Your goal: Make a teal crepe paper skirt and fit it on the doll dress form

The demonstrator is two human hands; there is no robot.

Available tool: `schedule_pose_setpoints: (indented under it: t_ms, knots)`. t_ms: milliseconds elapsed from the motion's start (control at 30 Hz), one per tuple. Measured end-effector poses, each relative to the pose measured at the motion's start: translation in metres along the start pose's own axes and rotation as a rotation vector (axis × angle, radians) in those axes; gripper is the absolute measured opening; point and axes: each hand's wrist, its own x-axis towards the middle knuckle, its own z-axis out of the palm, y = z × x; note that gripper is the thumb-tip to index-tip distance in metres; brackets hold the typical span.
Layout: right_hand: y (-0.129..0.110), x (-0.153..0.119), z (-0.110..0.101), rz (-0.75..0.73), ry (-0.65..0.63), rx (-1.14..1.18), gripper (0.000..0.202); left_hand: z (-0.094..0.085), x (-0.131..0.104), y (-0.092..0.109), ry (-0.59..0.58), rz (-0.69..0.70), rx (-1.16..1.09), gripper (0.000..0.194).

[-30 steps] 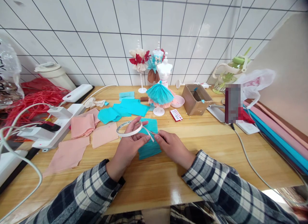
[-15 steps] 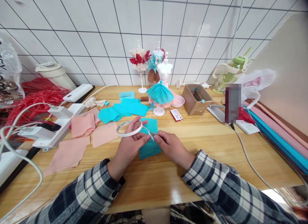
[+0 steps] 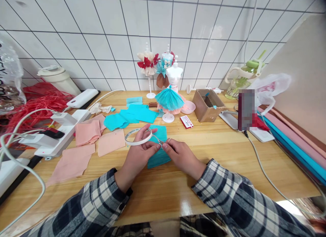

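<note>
A white roll of tape [image 3: 139, 142] hangs on the fingers of my left hand [image 3: 140, 155], whose thumb and fingertip pinch the tape's loose end. Close beside it, my right hand [image 3: 179, 153] has its thumb and fingers pressed together at the strip; a small bit of metal shows there, too small to name. Both hands are over a turquoise crepe sheet [image 3: 159, 160] on the wooden table. Beyond them a small white mannequin [image 3: 174, 74] wears a turquoise and pink paper skirt [image 3: 170, 99].
Turquoise pieces [image 3: 142, 113] and pink pieces [image 3: 88, 131] lie left of centre, near a power strip [image 3: 63, 133]. A cardboard box [image 3: 209, 108], a pink bowl [image 3: 188, 107] and a small red-white box [image 3: 186, 122] stand behind right. A phone [image 3: 246, 109] is farther right.
The tape roll and my left hand have shifted slightly to the right. The fingertips of both hands are closer together, and less of the strip shows between them.
</note>
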Motion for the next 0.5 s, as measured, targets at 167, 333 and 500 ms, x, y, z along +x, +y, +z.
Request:
schedule_pose_setpoints:
  t_ms: [167,333,500]
  knots:
    - [-0.0008,-0.0004,0.0021,-0.014,0.033,0.018,0.03,0.0043,-0.0029,0.0003,-0.044,0.004,0.007,0.077]
    - [-0.0013,-0.001,0.0038,-0.015,0.045,0.029,0.028,0.0046,-0.0038,-0.0007,-0.043,-0.012,-0.01,0.078]
    - [0.0,-0.0009,0.0059,0.002,0.046,0.091,0.029,0.0044,-0.0039,0.0011,-0.053,-0.013,-0.018,0.079]
